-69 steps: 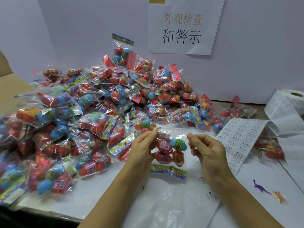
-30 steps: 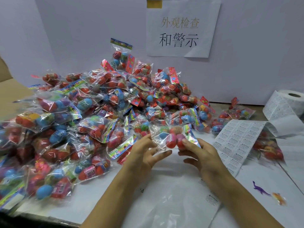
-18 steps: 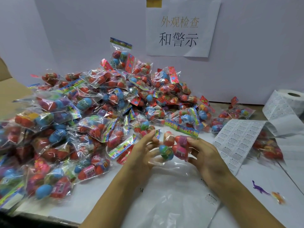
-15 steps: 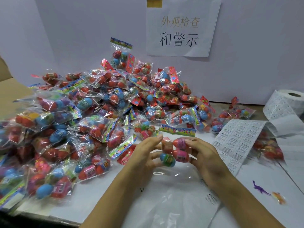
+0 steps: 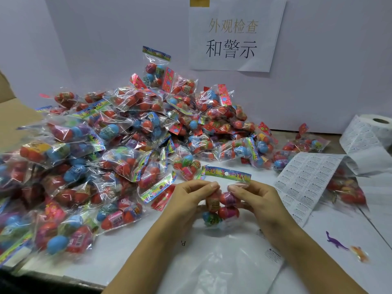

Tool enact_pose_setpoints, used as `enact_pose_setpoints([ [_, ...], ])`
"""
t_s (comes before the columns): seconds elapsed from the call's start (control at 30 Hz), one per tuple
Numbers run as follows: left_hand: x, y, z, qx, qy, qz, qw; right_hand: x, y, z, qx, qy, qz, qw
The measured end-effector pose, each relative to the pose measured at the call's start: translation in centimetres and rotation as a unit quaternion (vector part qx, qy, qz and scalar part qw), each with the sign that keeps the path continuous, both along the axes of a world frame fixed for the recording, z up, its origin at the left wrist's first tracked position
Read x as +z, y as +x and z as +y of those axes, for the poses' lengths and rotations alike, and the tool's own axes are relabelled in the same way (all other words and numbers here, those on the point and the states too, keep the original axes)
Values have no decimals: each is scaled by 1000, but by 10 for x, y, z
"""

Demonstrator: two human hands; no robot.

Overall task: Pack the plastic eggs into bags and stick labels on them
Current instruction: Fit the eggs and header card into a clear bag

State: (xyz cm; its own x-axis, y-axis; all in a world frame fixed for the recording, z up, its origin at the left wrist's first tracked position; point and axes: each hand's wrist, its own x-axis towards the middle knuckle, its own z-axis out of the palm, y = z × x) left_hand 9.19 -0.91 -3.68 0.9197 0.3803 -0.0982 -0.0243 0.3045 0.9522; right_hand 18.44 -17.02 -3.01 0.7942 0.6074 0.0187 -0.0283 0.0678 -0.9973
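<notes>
Head view: a clear bag of plastic eggs (image 5: 221, 205) is held upright above the near middle of the table (image 5: 131, 253), pinched between both hands. The left hand (image 5: 191, 198) grips its left side with curled fingers, and the right hand (image 5: 257, 199) grips its right side just below the colourful header strip (image 5: 228, 174). Four eggs are seen inside, hanging below the fingertips: orange, pink, red and a blue-green one lowest. Under the hands an empty clear plastic bag (image 5: 222, 266) is spread flat. To the left and far side, a large heap of filled egg bags (image 5: 127, 145) is piled. To the right, a sheet of labels (image 5: 305, 181) is unrolled from a roll (image 5: 379, 126).
</notes>
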Motion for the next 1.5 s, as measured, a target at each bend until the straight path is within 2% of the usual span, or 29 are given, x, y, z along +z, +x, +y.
enact_pose_setpoints([
  [0.17, 2, 1, -2, -6, -12, 9, 1000, 1, -1, 4, -56, 58, 43, 996],
  [0.27, 3, 1, -4, -2, -15, 7, 1000, 0, 0, 3, -57, 51, 27, 997],
  [0.5, 2, 2, -4, 8, -44, -7, 999, 5, -3, 5, -58, 58, 56, 995],
  [0.6, 0, 2, 0, 28, -61, -13, 998, 6, -3, 5, -31, 24, 55, 998],
  [1.1, -4, 3, 0, -14, -31, 8, 999, -5, 5, 5, -86, 49, 32, 995],
  [1.5, -7, 9, 2, 15, -39, -4, 999, -8, 6, 7, -79, 57, 38, 995],
])
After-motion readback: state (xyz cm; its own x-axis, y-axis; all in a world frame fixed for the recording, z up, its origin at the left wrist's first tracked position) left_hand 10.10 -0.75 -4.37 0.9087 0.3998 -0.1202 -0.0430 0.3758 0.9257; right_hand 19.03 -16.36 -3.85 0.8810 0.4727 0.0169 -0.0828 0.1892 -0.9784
